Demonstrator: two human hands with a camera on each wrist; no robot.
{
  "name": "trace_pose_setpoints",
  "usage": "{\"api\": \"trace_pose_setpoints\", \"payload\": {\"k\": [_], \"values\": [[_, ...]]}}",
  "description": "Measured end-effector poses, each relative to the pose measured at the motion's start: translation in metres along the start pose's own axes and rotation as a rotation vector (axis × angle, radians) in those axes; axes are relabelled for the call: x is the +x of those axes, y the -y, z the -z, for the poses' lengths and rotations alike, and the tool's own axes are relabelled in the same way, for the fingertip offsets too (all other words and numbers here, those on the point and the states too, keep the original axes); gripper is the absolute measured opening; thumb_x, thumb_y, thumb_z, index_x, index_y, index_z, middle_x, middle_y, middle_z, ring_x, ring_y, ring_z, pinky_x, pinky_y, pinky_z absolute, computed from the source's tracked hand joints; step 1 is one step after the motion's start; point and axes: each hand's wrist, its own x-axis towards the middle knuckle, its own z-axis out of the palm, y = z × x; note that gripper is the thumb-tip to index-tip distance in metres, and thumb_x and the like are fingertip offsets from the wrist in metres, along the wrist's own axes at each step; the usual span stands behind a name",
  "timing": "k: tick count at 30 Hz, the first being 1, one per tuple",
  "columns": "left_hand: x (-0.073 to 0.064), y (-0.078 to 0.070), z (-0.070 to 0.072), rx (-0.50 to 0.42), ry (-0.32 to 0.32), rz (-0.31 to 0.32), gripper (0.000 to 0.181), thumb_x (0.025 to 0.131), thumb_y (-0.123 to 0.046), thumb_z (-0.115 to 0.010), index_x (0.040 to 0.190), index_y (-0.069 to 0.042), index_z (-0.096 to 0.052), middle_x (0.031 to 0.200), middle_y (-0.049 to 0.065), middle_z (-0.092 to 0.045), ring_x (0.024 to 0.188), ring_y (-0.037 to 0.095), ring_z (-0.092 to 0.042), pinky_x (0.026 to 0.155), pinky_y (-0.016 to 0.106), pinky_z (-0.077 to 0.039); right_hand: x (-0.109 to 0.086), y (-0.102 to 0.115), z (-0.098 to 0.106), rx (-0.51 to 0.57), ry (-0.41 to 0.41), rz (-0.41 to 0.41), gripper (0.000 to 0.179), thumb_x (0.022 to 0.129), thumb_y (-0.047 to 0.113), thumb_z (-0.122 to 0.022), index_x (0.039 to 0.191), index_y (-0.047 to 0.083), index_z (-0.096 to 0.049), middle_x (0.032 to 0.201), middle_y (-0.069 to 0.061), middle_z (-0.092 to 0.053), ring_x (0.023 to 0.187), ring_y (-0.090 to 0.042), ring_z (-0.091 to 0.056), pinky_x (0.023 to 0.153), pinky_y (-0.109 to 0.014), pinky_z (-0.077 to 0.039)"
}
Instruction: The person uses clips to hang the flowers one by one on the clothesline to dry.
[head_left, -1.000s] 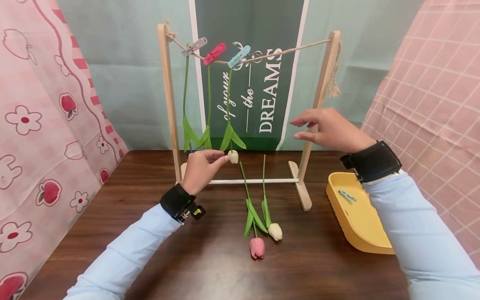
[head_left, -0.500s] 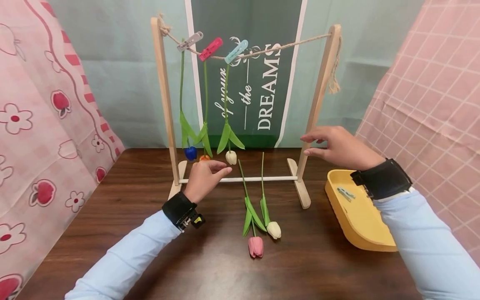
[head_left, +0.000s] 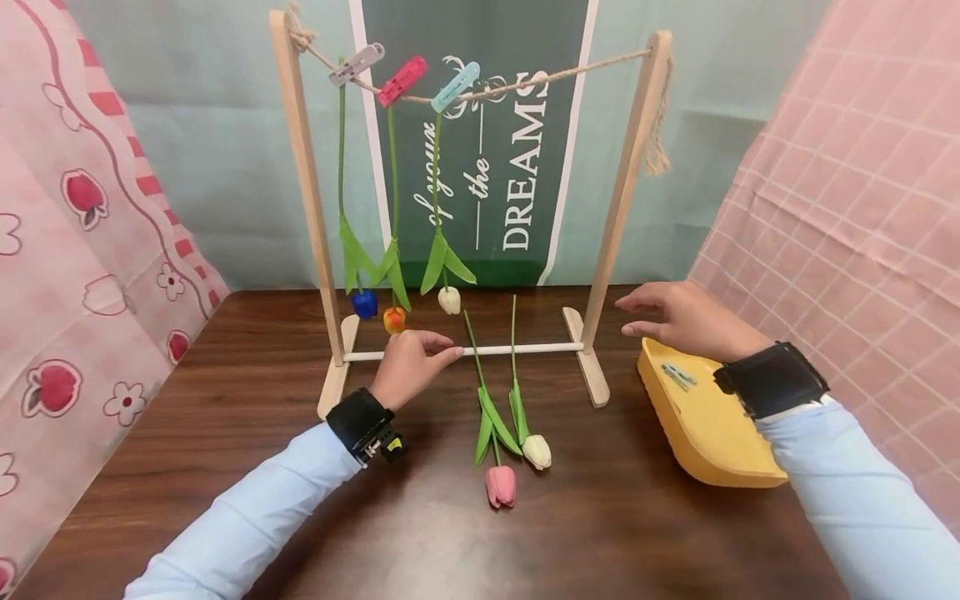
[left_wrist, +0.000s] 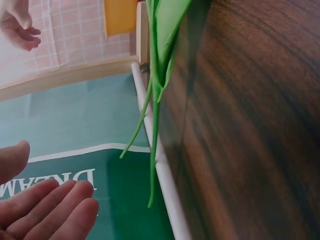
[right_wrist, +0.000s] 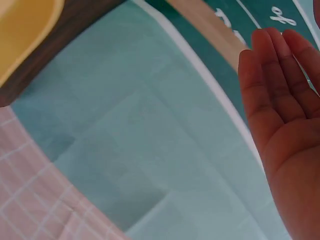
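Observation:
My left hand (head_left: 412,367) hovers before the rack's low white bar, holding nothing, its fingers extended in the left wrist view. Over the yellow tray's far left corner is my right hand (head_left: 697,318), bare and relaxed. Artificial tulips hang head down from a rope (head_left: 570,72): a blue tulip (head_left: 364,304) under a grey clothespin (head_left: 357,65), an orange tulip (head_left: 393,320) under a red clothespin (head_left: 402,81), and a white tulip (head_left: 449,301) under a light blue clothespin (head_left: 456,87). A pink tulip (head_left: 501,487) and another white tulip (head_left: 537,452) lie on the table near my left hand.
The wooden rack (head_left: 622,192) carries the rope between two posts on flat feet. At the right stands the yellow tray (head_left: 693,450) with light green clothespins (head_left: 678,377) inside. Patterned pink cloth hangs on both sides of the dark wooden table (head_left: 615,533).
My left hand has come away from the hanging white tulip's head and moved lower. My right hand has moved down and right, toward the yellow tray. The head view has shifted slightly.

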Motion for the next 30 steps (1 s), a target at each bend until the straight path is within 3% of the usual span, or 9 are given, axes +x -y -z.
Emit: {"api": "trace_pose_setpoints", "payload": {"k": [8,14,19,25,30], "values": [[0.002,0.011,-0.012,-0.025,0.068,0.066,0.026,0.087,-0.031,-0.075,0.094,-0.006,-0.078,0.086,0.003,-0.073,0.079,0.017,-0.067,0.07,0.035,-0.052,-0.017,-0.027,-0.004,0.004,0.011,-0.067,0.031,0.087,0.015,-0.075,0.111,-0.004,-0.069,0.108,-0.018,-0.068,0.097,-0.036,-0.064,0.083,-0.051,-0.051],[-0.001,0.016,-0.019,-0.147,0.127,0.117,0.025,0.087,-0.027,-0.075,0.097,-0.005,-0.077,0.08,0.004,-0.073,0.075,0.021,-0.07,0.066,0.032,-0.053,-0.029,-0.051,-0.006,0.001,0.048,-0.183,0.034,0.086,0.016,-0.076,0.112,-0.006,-0.069,0.106,-0.02,-0.068,0.097,-0.038,-0.064,0.083,-0.051,-0.05],[-0.004,0.02,-0.022,-0.243,0.195,0.197,0.029,0.089,-0.026,-0.073,0.1,0.001,-0.075,0.083,0.014,-0.073,0.076,0.03,-0.071,0.064,0.032,-0.056,-0.035,-0.074,-0.013,0.003,0.151,-0.277,0.038,0.087,0.016,-0.075,0.113,-0.009,-0.067,0.107,-0.026,-0.067,0.099,-0.041,-0.062,0.084,-0.054,-0.049],[-0.008,0.025,-0.022,-0.336,0.233,0.29,0.033,0.089,-0.024,-0.072,0.103,0.006,-0.072,0.087,0.017,-0.072,0.08,0.031,-0.071,0.071,0.038,-0.058,-0.04,-0.105,-0.028,-0.013,0.269,-0.313,0.038,0.084,0.015,-0.076,0.108,-0.013,-0.066,0.1,-0.025,-0.068,0.091,-0.037,-0.065,0.082,-0.051,-0.051],[-0.011,0.028,-0.025,-0.366,0.26,0.314,0.034,0.09,-0.024,-0.072,0.103,0.007,-0.071,0.09,0.018,-0.072,0.081,0.029,-0.071,0.07,0.036,-0.058,-0.045,-0.123,-0.039,-0.038,0.329,-0.384,0.04,0.083,0.018,-0.077,0.105,-0.014,-0.067,0.095,-0.023,-0.069,0.09,-0.037,-0.064,0.081,-0.051,-0.051]]}}
